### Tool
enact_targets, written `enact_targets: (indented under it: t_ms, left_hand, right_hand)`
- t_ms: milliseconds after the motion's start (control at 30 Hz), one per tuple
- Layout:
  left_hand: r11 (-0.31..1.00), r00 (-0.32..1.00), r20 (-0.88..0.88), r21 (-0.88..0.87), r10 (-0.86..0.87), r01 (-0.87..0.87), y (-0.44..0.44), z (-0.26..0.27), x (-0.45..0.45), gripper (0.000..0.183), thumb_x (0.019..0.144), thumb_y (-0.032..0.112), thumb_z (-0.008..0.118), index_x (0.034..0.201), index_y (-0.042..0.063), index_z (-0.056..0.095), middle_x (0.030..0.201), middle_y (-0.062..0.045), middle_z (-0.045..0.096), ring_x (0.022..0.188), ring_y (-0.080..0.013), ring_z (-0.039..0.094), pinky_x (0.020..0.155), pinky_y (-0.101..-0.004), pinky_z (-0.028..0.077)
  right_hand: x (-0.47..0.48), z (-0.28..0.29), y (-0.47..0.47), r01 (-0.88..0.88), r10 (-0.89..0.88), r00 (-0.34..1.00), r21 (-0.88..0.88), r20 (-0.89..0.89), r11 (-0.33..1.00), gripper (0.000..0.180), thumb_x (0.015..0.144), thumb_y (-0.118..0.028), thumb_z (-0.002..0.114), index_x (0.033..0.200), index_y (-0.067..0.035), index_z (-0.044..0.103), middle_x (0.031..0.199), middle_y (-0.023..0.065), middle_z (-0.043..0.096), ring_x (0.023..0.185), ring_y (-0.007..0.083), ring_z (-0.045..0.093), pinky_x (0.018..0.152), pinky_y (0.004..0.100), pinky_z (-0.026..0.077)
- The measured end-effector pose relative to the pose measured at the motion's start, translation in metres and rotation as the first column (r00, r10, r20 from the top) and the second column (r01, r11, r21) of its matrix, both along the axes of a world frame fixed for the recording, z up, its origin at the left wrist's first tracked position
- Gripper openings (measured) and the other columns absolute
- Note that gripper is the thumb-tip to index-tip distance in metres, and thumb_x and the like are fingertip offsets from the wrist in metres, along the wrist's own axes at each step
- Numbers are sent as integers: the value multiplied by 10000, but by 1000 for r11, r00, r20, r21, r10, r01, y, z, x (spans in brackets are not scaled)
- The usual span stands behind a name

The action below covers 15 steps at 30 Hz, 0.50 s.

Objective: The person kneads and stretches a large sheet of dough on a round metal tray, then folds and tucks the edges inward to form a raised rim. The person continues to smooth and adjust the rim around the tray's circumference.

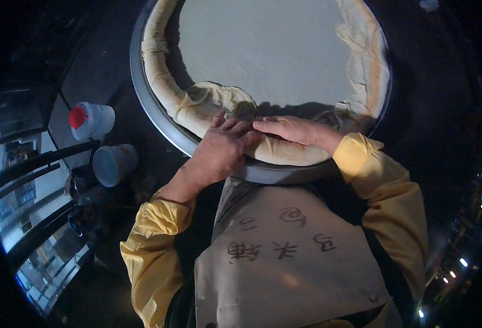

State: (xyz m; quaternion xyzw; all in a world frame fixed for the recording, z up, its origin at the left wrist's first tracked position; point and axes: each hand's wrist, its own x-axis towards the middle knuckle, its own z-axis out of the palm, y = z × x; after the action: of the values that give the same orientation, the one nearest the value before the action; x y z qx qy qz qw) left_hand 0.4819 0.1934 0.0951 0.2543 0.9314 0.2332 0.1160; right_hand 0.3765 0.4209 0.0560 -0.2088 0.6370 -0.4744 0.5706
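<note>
A thick roll of cream-coloured cloth (157, 74) runs around the inside edge of a large round metal vessel (179, 137). Within this ring lies a smooth, pale grey-beige surface (261, 49), its material unclear. My left hand (222, 145) rests on the near part of the roll, its fingers spread over bunched cloth (220, 94). From the right, my right hand (292, 129) lies flat along the same roll, fingertips close to those of the left. Whether either hand pinches the cloth cannot be told. On the right side the cloth is wrinkled and loosely folded.
Left of the vessel, on the dark floor, are a white bucket (101, 121) with a red item (77, 117) at its mouth and another pale bucket (116, 166). Dark rails (44, 160) stand farther left. A stiff apron (290, 262) bearing writing covers my front, close to the rim.
</note>
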Motion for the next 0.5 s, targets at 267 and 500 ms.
enact_targets:
  t_ms: [267, 500]
  left_hand:
    - [990, 994, -109, -140, 17, -32, -23, -18, 10, 526, 899, 154, 676, 1421, 196, 622, 1405, -82, 608, 1413, -324, 502, 1250, -627, 278]
    - [996, 996, -77, -70, 41, -46, -29, -24, 12, 618, 780, 66, 758, 1378, 174, 645, 1367, -96, 644, 1357, -354, 542, 1228, -557, 334]
  right_hand:
    - [-38, 18, -21, 251, -148, 859, 152, -491, 956, 465, 1064, -444, 578, 1266, -41, 691, 1016, 104, 720, 904, 190, 674, 848, 350, 549]
    - [-32, -18, -48, 240, -193, 683, -33, -704, 970, 460, 1048, -438, 603, 1205, -19, 713, 983, 190, 743, 909, 323, 713, 849, 421, 553]
